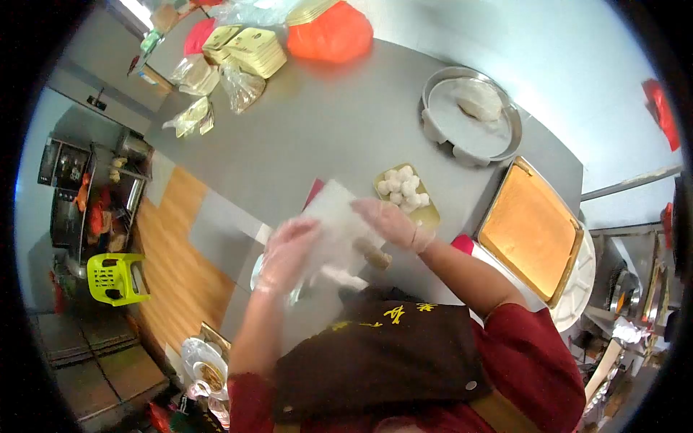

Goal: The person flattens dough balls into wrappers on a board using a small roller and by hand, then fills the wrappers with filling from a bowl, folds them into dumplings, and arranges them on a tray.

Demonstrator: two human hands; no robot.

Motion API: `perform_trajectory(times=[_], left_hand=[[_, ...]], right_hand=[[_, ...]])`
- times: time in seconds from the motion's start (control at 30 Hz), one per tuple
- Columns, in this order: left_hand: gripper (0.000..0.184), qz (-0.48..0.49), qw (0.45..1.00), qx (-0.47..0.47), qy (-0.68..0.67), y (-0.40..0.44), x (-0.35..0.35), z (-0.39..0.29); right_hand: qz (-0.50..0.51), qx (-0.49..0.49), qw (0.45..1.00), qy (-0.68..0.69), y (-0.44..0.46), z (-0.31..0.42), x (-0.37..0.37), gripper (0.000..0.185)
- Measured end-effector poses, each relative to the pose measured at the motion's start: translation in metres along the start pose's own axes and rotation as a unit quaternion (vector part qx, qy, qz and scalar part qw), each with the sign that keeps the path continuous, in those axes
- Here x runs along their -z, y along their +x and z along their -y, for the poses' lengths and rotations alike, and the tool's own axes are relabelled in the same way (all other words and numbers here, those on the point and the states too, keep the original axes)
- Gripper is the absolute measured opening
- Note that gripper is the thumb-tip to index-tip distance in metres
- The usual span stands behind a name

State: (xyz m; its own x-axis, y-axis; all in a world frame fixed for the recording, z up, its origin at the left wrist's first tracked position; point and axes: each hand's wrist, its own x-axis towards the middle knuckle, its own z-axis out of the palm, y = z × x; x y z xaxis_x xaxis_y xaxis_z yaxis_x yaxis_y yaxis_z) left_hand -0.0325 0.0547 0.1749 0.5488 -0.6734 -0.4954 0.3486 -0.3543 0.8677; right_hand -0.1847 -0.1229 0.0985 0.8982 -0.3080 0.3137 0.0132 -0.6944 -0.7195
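Left hand and right hand busy at 1 pale sheet!

And here we are at the grey desk, with the sheet lying right between the 2 hands, near the person's front. It's whitish, cloudy, a little see-through, and smeared by blur toward its lower end. 2 clear gloves on show! The left hand is at the sheet's left side, the right hand over its right edge, fingers reaching inward. How tight is the grip? The blur hides it on the left; on the right, I can't tell whether the fingers pinch or merely touch.

Now the count! 1 brown lump, blurred, just beside the sheet under the right hand. 1 yellow dish near that same hand, heaped with white balls, more than 5 of them, too crowded for an exact tally. Farther out, 1 round pan carrying 1 pale mass. Over to the right, 1 rectangular tray filled with 1 golden slab, smooth on top. And away on the floor to the left, 1 lime-green stool!
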Motion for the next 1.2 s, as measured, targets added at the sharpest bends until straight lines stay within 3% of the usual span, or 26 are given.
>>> perform_trajectory(times=[0.1,0.13,0.2,0.27,0.3,0.37,0.53,0.63,0.67,0.73,0.77,0.83,0.87,0.9,0.93,0.97,1.03,1.07,1.1,1.13,1.2], left_hand=[[0.025,0.091,0.987,-0.009,-0.129,0.059,-0.055,-0.039],[0.025,0.094,0.987,-0.014,-0.127,0.081,-0.072,-0.05],[0.025,0.154,0.978,-0.033,-0.136,0.127,-0.104,-0.068],[0.026,0.187,0.971,-0.048,-0.141,0.18,-0.128,-0.073],[0.027,0.217,0.963,-0.058,-0.148,0.204,-0.14,-0.075],[0.031,0.218,0.965,-0.062,-0.134,0.248,-0.159,-0.077],[0.042,0.152,0.974,-0.058,-0.155,0.304,-0.206,-0.089],[0.048,0.13,0.982,-0.069,-0.12,0.337,-0.223,-0.087],[0.048,0.115,0.986,-0.063,-0.104,0.343,-0.228,-0.087],[0.049,0.099,0.99,-0.058,-0.085,0.371,-0.228,-0.08],[0.048,0.112,0.978,-0.164,0.059,0.407,-0.221,-0.06],[0.048,0.123,0.935,-0.264,0.2,0.418,-0.227,-0.055],[0.055,0.11,0.973,-0.187,0.076,0.399,-0.24,-0.064],[0.063,0.092,0.989,-0.103,-0.05,0.392,-0.246,-0.064],[0.063,0.092,0.99,-0.095,-0.048,0.413,-0.239,-0.047],[0.064,0.05,0.93,-0.223,0.287,0.458,-0.224,-0.012],[0.065,0.018,0.75,-0.305,0.587,0.46,-0.211,0.011],[0.064,0.026,0.838,-0.254,0.482,0.423,-0.213,-0.01],[0.063,0.027,0.909,-0.195,0.368,0.39,-0.214,-0.026],[0.063,0.03,0.912,-0.173,0.37,0.364,-0.213,-0.033],[0.05,0.04,0.974,-0.115,0.193,0.322,-0.201,-0.036]], right_hand=[[0.145,-0.068,0.972,0.171,0.008,-0.074,0.015,0.04],[0.06,-0.136,0.923,0.356,0.008,-0.105,0.013,0.039],[-0.029,-0.189,0.831,0.523,0.022,-0.125,0.048,0.038],[-0.059,-0.289,0.746,0.597,0.037,-0.134,0.105,0.038],[-0.06,-0.285,0.747,0.598,0.044,-0.14,0.124,0.038],[-0.088,-0.306,0.816,0.482,0.06,-0.156,0.151,0.039],[-0.139,-0.333,0.873,0.329,0.103,-0.218,0.174,0.037],[-0.134,-0.262,0.916,0.272,0.118,-0.282,0.17,0.037],[-0.134,-0.26,0.916,0.274,0.124,-0.28,0.174,0.037],[-0.168,-0.397,0.859,0.276,0.14,-0.261,0.184,0.037],[-0.17,-0.396,0.859,0.278,0.142,-0.289,0.176,0.037],[-0.143,-0.331,0.921,0.145,0.138,-0.352,0.159,0.034],[-0.135,-0.308,0.937,0.099,0.136,-0.365,0.158,0.034],[-0.03,-0.216,0.966,-0.137,0.132,-0.357,0.166,0.031],[0.079,-0.108,0.924,-0.359,0.127,-0.348,0.171,0.029],[0.085,-0.114,0.925,-0.352,0.123,-0.345,0.17,0.029],[0.132,-0.142,0.843,-0.503,0.117,-0.341,0.162,0.036],[0.011,-0.19,0.888,-0.419,0.107,-0.326,0.16,0.035],[-0.038,-0.223,0.901,-0.369,0.1,-0.303,0.162,0.035],[-0.091,-0.251,0.91,-0.317,0.094,-0.278,0.163,0.034],[-0.132,-0.26,0.956,-0.034,0.083,-0.223,0.161,0.028]])
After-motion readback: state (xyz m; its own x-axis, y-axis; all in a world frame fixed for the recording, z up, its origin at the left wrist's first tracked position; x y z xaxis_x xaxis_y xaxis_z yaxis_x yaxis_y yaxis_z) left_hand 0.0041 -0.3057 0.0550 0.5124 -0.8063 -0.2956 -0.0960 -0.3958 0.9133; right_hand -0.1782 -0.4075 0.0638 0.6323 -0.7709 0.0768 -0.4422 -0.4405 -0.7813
